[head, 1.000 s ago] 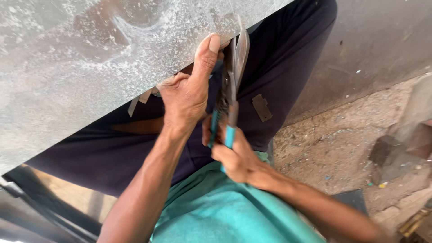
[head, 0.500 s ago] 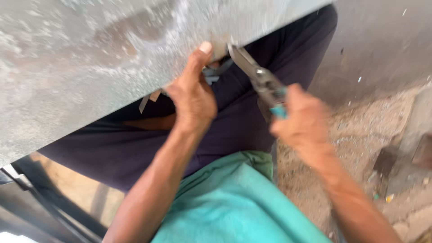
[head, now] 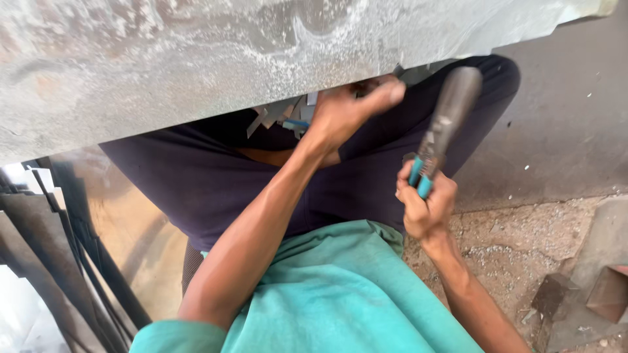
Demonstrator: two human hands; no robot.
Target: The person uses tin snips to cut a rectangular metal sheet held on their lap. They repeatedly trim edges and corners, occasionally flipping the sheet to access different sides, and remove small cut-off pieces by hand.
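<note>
Two hands at work: the left hand (head: 347, 108) grips the lower edge of a grey metal sheet (head: 196, 59), while the right hand (head: 426, 206) clenches blue-handled tin snips (head: 439, 134), raised just beside the sheet, above dark-trousered legs (head: 216, 176).

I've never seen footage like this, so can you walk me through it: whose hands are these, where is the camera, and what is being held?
There is no machine here. A person wears a camera on the head, so the one picture looks down over their own teal shirt and dark trousers at their two bare hands. A large grey metal sheet lies across the lap. The left hand grips its near edge, thumb pointing out. The right hand is closed around the blue handles of metal snips, their blades a little blurred and pointing up toward the sheet edge. Small metal offcuts show under the sheet. To the right is gritty ground, to the left dark metal strips.
</note>
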